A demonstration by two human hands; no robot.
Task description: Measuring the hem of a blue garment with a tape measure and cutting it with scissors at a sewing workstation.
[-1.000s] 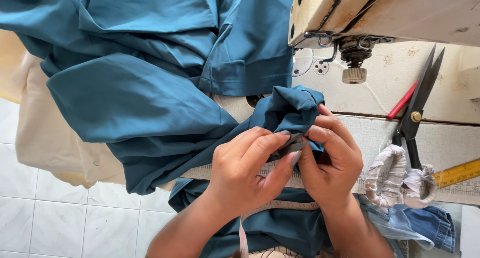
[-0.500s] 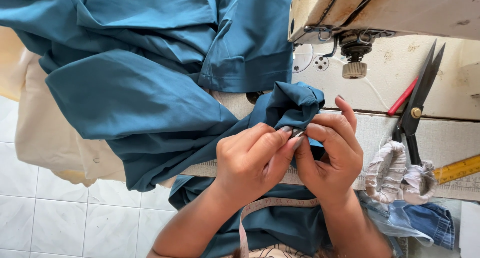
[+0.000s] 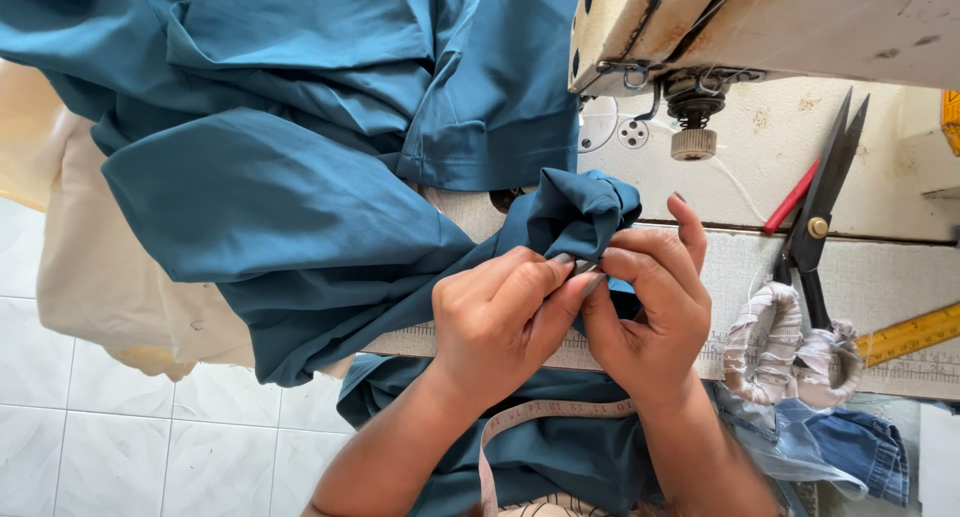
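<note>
Fabric (image 3: 300, 207) bunch points up toward machine (image 3: 760, 27), pinched by left hand (image 3: 505, 312) and right hand (image 3: 650, 312).

Left hand (image 3: 505, 312) and right hand (image 3: 650, 312): bare, no gloves, no rings, no watch. Forearms bare to frame edge, no sleeves visible. Nails short, unpainted. Pink measuring tape (image 3: 530, 422) draped near torso; striped garment edge at bottom, mostly cut off.

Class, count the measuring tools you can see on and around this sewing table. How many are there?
3: a measuring tape draped below the wrists, a ruler strip along the table edge, and a yellow ruler at far right. Fabric may hide others.
</note>
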